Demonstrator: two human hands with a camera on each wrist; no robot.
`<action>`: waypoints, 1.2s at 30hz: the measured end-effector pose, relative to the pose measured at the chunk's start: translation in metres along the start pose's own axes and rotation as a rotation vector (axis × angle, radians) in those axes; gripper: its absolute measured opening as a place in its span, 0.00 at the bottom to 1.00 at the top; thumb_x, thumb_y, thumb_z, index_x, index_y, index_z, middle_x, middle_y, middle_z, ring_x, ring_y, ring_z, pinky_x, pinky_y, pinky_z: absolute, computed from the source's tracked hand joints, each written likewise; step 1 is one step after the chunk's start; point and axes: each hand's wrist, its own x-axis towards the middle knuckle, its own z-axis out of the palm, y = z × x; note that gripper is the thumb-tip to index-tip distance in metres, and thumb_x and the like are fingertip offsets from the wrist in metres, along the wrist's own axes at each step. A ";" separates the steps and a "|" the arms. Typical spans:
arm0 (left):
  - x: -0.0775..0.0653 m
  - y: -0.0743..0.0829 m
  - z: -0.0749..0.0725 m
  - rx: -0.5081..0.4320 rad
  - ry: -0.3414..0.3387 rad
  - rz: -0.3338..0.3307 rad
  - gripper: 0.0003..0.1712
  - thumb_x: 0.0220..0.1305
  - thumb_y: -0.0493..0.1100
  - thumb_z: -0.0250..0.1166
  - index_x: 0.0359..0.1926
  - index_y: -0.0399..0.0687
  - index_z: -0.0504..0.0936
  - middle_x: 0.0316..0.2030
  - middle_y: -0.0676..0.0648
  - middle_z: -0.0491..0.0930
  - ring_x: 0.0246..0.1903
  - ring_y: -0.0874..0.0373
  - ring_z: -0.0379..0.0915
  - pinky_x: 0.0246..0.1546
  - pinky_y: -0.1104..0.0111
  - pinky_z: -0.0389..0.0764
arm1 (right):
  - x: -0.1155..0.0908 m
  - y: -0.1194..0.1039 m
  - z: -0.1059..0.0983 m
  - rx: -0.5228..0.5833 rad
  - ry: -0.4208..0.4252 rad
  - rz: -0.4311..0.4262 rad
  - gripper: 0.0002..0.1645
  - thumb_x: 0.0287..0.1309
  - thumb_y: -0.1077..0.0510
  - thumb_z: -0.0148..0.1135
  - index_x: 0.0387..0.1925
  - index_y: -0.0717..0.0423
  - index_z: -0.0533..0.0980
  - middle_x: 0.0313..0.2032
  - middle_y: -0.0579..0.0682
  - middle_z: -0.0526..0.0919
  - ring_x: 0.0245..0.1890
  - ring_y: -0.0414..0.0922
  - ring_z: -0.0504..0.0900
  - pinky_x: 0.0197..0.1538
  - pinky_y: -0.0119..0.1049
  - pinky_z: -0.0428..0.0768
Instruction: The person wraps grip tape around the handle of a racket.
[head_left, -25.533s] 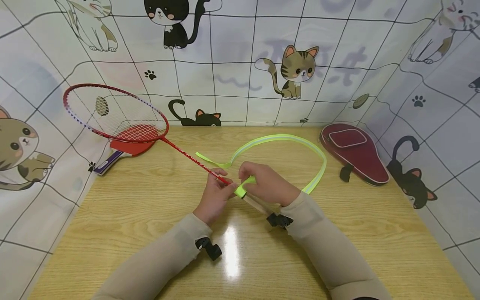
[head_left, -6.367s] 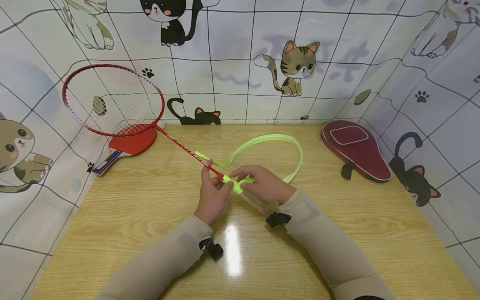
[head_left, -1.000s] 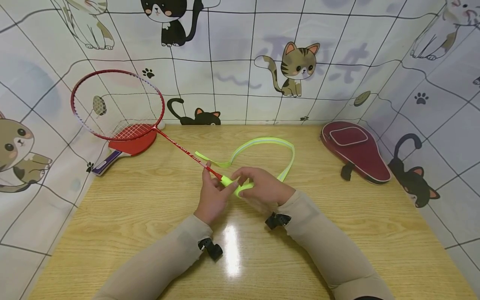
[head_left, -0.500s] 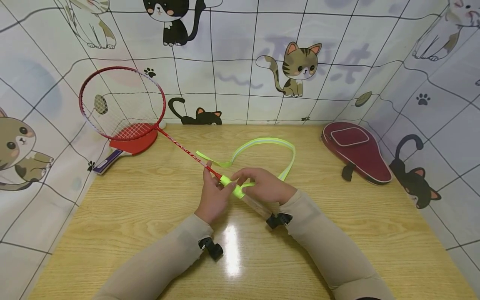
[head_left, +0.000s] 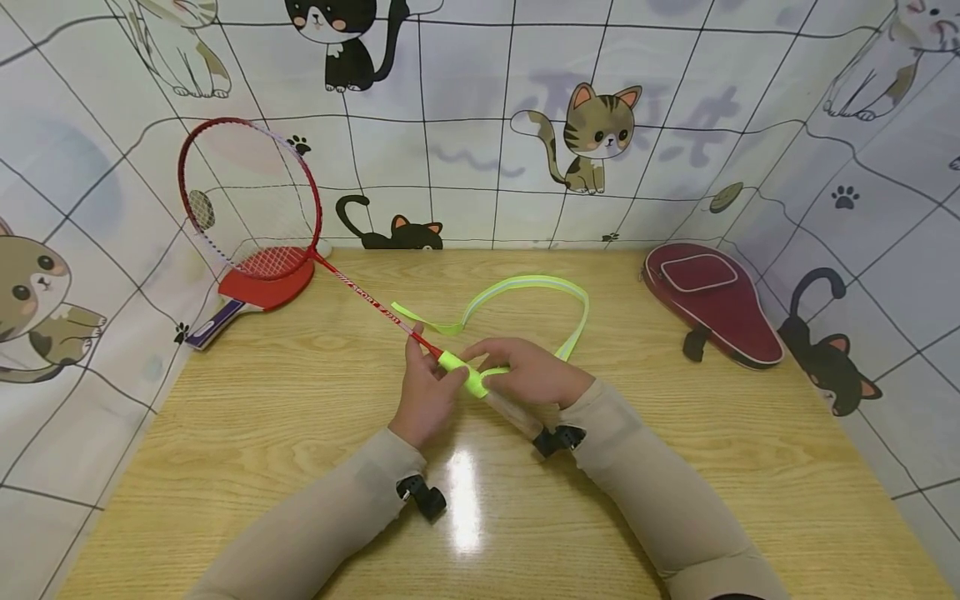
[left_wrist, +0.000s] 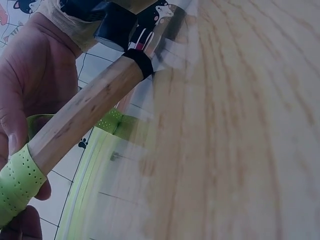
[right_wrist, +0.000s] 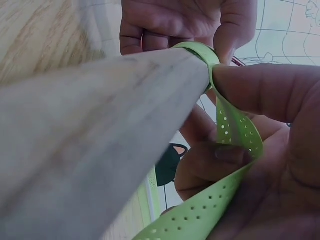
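A red badminton racket (head_left: 363, 293) slants across the table, its head up at the left and its handle toward me. Yellow-green perforated grip tape (head_left: 452, 362) covers the upper handle; below it the wooden handle (left_wrist: 90, 105) is bare, with a black band near its end. My left hand (head_left: 427, 390) holds the racket where shaft meets handle, thumb on the wrapped part. With thumb and fingers my right hand (head_left: 534, 377) pinches the tape beside the handle, as the right wrist view shows. The tape's loose length (head_left: 536, 281) curves over the table behind the hands.
A red table tennis paddle (head_left: 273, 287) lies at the back left, under the racket head, with a white ball (head_left: 324, 248) beside it. A dark red paddle case (head_left: 708, 304) lies at the back right. Cat-printed cloth walls (head_left: 465, 150) enclose the wooden table (head_left: 300, 467).
Over the longer span, tape has come to cover more handle, and its loose loop has shrunk. In the last second the racket has turned about its shaft, its head appearing narrower; the hands stay nearly in place.
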 end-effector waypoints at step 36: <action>0.000 -0.001 0.001 0.044 0.012 -0.010 0.60 0.63 0.31 0.65 0.84 0.53 0.35 0.59 0.31 0.79 0.55 0.44 0.83 0.50 0.66 0.81 | 0.000 0.002 -0.001 -0.023 0.012 0.019 0.31 0.64 0.64 0.68 0.67 0.42 0.78 0.52 0.48 0.86 0.55 0.46 0.83 0.57 0.47 0.79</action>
